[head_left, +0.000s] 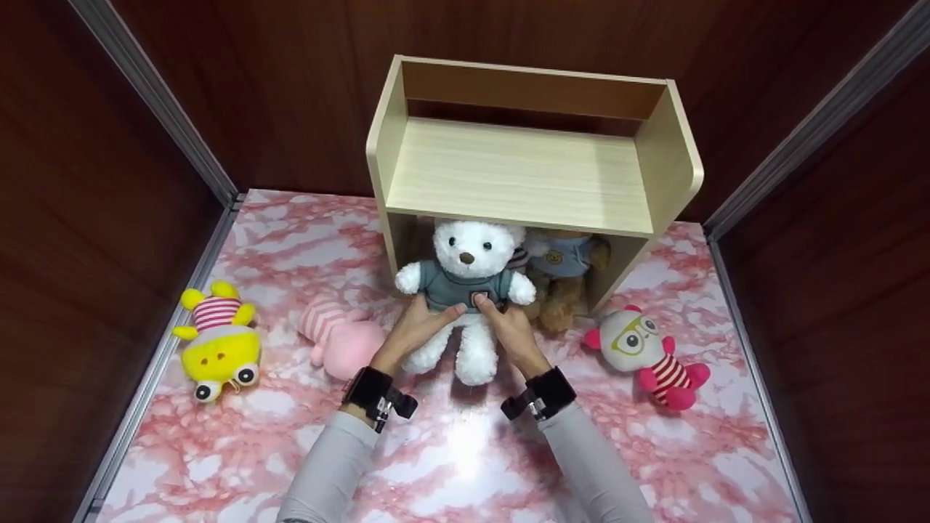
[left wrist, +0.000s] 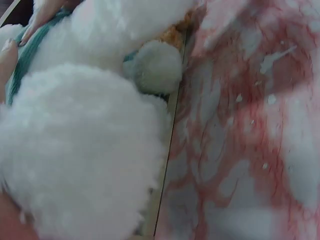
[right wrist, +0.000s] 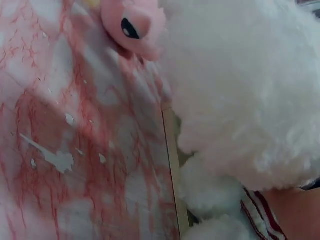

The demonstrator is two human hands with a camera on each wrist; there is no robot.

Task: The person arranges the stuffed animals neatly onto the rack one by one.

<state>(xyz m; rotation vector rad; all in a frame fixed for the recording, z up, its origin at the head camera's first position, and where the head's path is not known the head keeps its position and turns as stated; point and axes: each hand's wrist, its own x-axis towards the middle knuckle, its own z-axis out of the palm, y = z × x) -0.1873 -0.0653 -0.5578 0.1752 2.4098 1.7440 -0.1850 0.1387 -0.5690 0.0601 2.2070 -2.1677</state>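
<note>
Both hands hold a white teddy bear (head_left: 476,250) in a grey-green sweater, upright at the front of the shelf's lower compartment. My left hand (head_left: 419,327) grips its waist on the left, thumb on the sweater. On the other side my right hand (head_left: 514,327) grips likewise, its thumb near the small chest patch. The other fingers are mostly hidden behind the bear. White fur of a bear leg (left wrist: 85,150) fills much of the left wrist view. Behind and to the right, a brown teddy bear (head_left: 558,309) in blue clothes sits inside the wooden shelf (head_left: 519,171).
A yellow frog-like plush (head_left: 221,356) and a pink plush (head_left: 352,349) lie on the left. To the right lies a panda-like plush (head_left: 639,341) with glasses. Something striped and white, partly hidden, is behind the held bear. Dark panels (head_left: 290,94) enclose the marbled surface (head_left: 465,465).
</note>
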